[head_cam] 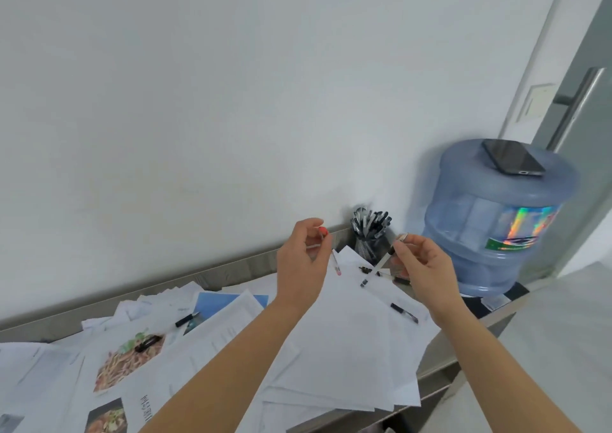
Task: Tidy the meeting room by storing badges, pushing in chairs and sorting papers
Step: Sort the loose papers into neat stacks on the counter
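Observation:
Loose white papers and printed photo sheets cover the table. My left hand pinches a red-capped pen above the papers. My right hand pinches a black-tipped pen, held slanted over the sheets. Both hands hover just in front of a mesh pen holder full of black pens at the wall. More pens lie on the papers: one black pen near my right wrist and another black pen further left. No badges or chairs are in view.
A blue water jug stands at the table's right end with a dark phone lying on top. A white wall runs behind the table. A grey door with a handle is at the far right.

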The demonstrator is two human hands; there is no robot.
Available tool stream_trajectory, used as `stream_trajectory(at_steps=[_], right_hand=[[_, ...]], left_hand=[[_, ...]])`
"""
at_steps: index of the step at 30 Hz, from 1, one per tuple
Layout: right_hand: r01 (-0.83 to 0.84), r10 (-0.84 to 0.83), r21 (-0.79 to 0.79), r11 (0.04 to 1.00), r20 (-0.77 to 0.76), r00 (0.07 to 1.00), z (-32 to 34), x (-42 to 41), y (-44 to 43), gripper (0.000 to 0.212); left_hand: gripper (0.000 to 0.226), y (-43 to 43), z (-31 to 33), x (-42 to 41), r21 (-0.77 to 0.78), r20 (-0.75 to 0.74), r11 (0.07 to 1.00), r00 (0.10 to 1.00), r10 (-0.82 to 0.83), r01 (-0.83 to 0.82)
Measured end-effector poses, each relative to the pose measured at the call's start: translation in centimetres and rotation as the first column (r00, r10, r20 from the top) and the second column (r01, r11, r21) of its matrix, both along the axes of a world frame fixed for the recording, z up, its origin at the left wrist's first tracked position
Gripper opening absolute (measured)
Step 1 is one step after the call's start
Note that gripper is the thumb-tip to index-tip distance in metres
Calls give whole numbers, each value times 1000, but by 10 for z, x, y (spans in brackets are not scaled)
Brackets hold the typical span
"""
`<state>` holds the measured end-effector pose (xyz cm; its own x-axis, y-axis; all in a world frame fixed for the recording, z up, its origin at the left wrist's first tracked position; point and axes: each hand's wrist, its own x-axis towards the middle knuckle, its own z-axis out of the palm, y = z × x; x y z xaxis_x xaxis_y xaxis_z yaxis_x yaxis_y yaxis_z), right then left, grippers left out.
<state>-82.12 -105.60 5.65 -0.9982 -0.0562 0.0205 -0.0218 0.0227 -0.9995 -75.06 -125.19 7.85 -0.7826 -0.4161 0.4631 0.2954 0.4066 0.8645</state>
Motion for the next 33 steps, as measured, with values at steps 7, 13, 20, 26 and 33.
stream_trajectory(at_steps=[7,13,20,26,33], right_hand=[[126,-126,-15,992,-3,992,-5,-70,4,10],[219,-219,-22,976,-29,975,-16,-118,10,12],[12,60,459,888,-142,988,-34,-198,-8,10],[-225,331,727,649,-3,944,-57,-218,-7,23],[-339,381,608,718,64,922,-72,-219,24,43]], left_hand=[[15,-5,-11,-78,70,5,997,1000,-22,21],[14,-5,-27,-113,93,78,995,997,22,-30],[13,5,-27,-132,125,48,965,973,226,-230],[11,27,-16,-155,60,24,969,970,241,-242],[5,48,-42,-192,-130,131,961,956,261,-244]])
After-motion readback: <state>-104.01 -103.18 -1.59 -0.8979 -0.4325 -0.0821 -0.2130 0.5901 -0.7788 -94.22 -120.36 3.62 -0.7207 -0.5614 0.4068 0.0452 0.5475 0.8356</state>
